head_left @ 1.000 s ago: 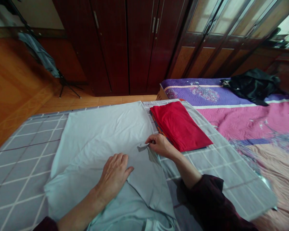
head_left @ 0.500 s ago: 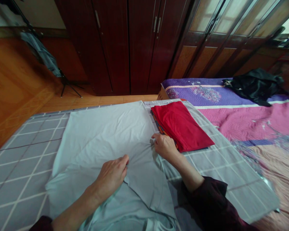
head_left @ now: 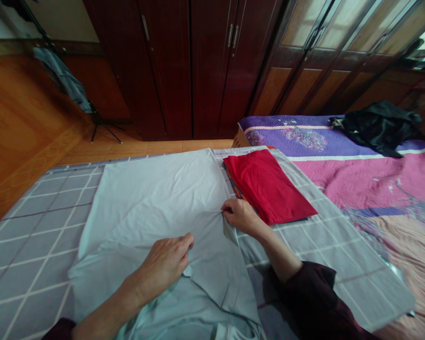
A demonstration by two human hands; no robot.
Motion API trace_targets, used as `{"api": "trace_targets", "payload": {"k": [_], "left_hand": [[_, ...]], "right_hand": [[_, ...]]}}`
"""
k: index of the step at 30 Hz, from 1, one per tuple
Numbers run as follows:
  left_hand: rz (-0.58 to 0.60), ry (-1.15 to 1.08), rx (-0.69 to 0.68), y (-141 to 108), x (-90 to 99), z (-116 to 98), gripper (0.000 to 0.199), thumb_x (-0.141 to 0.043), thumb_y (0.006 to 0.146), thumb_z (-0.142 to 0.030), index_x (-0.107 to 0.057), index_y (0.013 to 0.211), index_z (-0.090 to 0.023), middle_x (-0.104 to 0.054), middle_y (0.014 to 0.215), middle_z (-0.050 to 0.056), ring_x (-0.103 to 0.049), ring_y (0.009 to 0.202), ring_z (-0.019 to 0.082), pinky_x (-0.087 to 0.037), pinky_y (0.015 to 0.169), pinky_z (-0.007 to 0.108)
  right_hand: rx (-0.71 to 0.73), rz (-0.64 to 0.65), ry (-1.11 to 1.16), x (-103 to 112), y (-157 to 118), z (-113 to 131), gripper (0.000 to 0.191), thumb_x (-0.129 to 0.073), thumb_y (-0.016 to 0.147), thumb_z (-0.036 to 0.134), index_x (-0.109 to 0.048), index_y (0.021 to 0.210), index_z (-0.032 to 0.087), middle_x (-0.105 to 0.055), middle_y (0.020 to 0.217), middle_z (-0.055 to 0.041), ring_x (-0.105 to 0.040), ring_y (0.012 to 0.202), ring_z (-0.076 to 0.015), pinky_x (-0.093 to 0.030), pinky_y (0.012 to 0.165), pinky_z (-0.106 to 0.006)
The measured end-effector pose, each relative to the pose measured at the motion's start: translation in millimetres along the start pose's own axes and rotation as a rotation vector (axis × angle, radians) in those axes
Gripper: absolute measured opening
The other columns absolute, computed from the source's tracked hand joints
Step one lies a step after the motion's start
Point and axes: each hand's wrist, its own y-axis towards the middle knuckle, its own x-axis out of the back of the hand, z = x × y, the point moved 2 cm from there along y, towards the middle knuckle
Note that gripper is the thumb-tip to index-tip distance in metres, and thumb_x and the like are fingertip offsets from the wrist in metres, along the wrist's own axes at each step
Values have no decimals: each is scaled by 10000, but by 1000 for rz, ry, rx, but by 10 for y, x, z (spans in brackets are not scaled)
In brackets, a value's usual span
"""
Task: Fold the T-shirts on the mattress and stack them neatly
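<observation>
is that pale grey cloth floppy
Probably very floppy: the pale grey cloth puckers where the right hand pinches it and lies in soft folds by the left hand. It looks thin and light, so it would likely drape rather than hold shape.

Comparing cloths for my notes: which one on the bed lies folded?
The red cloth, folded flat beside the right hand; the pale grey cloth lies spread under the left hand, and the black cloth sits crumpled on the purple quilt.

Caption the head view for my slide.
Left hand and right hand on a pale grey garment lying on a checked sheet beside folded red cloth.
</observation>
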Motion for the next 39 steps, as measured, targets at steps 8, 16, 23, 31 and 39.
{"api": "trace_targets", "payload": {"k": [8,16,23,31,39], "left_hand": [[-101,165,-20,-24,51,-99,115,-459,870,-108,-531,874,-197,-622,870,30,-603,831,205,-423,751,325],[-124,116,-546,-180,-135,-672,253,-618,850,-262,-502,1064,-192,-548,1083,42,-509,999,207,-407,870,323],[-288,312,-788,-71,-303,-1082,66,-491,908,-173,-539,879,-139,-538,841,41,-519,806,183,-405,672,315],[-377,326,-858,98,-540,-1298,141,-460,906,-172,-497,772,-153,-509,714,33,-502,640,176,-345,498,308],[-387,251,-876,138,-592,-1302,154,-528,881,-168,-495,731,-154,-512,710,22,-538,682,169,-400,515,284]], "right_hand": [[-51,-57,-95,7,-23,28,248,-438,891,266,-654,995,206,-682,963,-79,-649,900,-201,-417,663,-252],[-35,-24,-180,7,-46,34,207,-476,865,275,-667,865,193,-679,913,-85,-659,852,-221,-431,642,-261],[-24,-54,-238,56,-80,56,239,-422,885,233,-653,889,173,-681,903,-111,-662,837,-226,-439,642,-265],[43,-32,-313,155,-81,40,237,-438,882,191,-665,922,133,-683,879,-147,-663,833,-239,-452,655,-275],[181,-57,-415,184,-176,45,260,-414,841,64,-665,872,125,-629,951,-148,-616,870,-256,-449,634,-309]]}}
